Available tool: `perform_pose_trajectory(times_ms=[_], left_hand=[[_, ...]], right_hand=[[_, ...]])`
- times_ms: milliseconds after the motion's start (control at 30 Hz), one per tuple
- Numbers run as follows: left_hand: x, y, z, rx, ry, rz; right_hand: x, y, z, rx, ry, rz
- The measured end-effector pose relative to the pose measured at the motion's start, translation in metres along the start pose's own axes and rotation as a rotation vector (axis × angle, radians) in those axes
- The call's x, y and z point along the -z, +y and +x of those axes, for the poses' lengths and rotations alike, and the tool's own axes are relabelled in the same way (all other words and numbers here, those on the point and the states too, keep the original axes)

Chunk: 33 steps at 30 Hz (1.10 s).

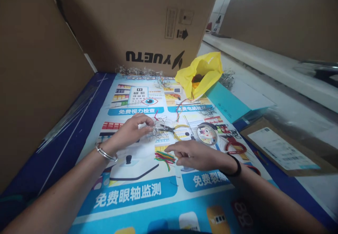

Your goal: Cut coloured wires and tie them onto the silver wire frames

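My left hand [136, 129] has its thumb and fingers closed on the edge of a loose tangle of thin silvery wire [163, 125]. Just right of the tangle lie pliers [177, 131] with yellow handles, their dark jaws pointing at the wire. My right hand [196, 153] hovers low over the printed sheet, index finger stretched out and thumb apart, with nothing visible in it. Close to its fingertips rests a small bundle of red, green and yellow cords [166, 158]. Whether the fingertips touch the cords I cannot tell.
A round tin [207, 134] and red cord loops [236, 147] lie to the right. Behind them are a yellow bag [200, 72], a teal box [228, 102] and more wire tangles [139, 72]. Large cardboard walls [137, 19] stand at the back and left. A labelled parcel [283, 147] sits right.
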<state>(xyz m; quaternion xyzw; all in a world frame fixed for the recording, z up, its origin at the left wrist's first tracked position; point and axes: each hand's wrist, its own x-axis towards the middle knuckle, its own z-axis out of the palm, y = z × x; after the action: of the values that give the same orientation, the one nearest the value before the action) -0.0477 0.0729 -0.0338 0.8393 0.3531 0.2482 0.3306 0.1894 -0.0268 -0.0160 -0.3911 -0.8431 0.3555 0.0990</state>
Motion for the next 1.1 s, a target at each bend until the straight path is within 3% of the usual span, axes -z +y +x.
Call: perform_pose_trajectory(times_ms=[133, 300, 533, 700, 833, 1100], left_hand=[[0.0, 0.003, 0.0, -0.02, 0.006, -0.03], [0.002, 0.011, -0.001, -0.022, 0.04, -0.063], [0.005, 0.017, -0.004, -0.065, 0.132, -0.054], [0.006, 0.017, -0.004, -0.099, 0.22, 0.003], [0.007, 0.016, -0.004, -0.165, 0.296, 0.091], [0.005, 0.016, -0.003, -0.203, 0.265, 0.102]], right_hand=[[0.0, 0.004, 0.001, -0.07, 0.114, 0.181], [0.0, 0.0, 0.006, -0.095, 0.29, 0.163], [0.013, -0.019, 0.005, -0.111, 0.364, 0.155], [0.026, -0.029, 0.013, 0.041, 0.517, -0.018], [0.025, -0.03, 0.027, 0.174, 0.512, -0.264], [0.001, -0.013, 0.039, 0.045, 0.432, -0.658]])
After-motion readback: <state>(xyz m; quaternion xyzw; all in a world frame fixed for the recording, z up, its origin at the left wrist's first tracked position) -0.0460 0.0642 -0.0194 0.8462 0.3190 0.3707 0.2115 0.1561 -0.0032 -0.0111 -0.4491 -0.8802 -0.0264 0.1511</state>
